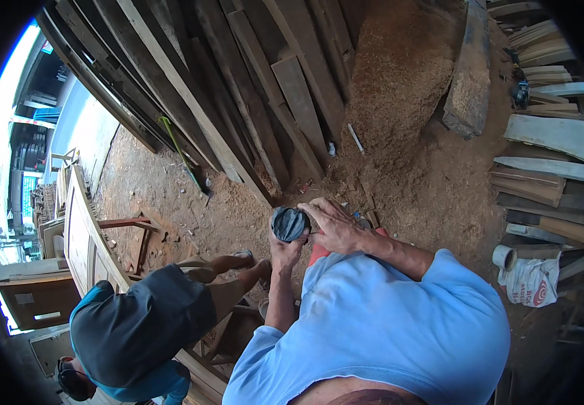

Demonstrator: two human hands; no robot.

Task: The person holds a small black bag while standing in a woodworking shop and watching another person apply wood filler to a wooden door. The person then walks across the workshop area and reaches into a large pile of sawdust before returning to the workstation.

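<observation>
In front of my body, my left hand [286, 252] is closed around a round, dark grey thing [289, 225] with a wrinkled top. It looks like a small can or jar, though its sides are mostly hidden by my fingers. From the right, my right hand [334, 225] reaches across with bent fingers against its rim. The right fingertips are partly hidden, and both hands are close together on this one thing.
Long planks [238, 88] lean at the far side, beside a sawdust heap [400, 67]. A person in dark clothing [150, 314] bends at my left near a wooden door panel [86, 229]. Stacked wood pieces [552, 135] and a white sack [532, 280] lie at right. A green-handled tool [180, 148] lies beyond.
</observation>
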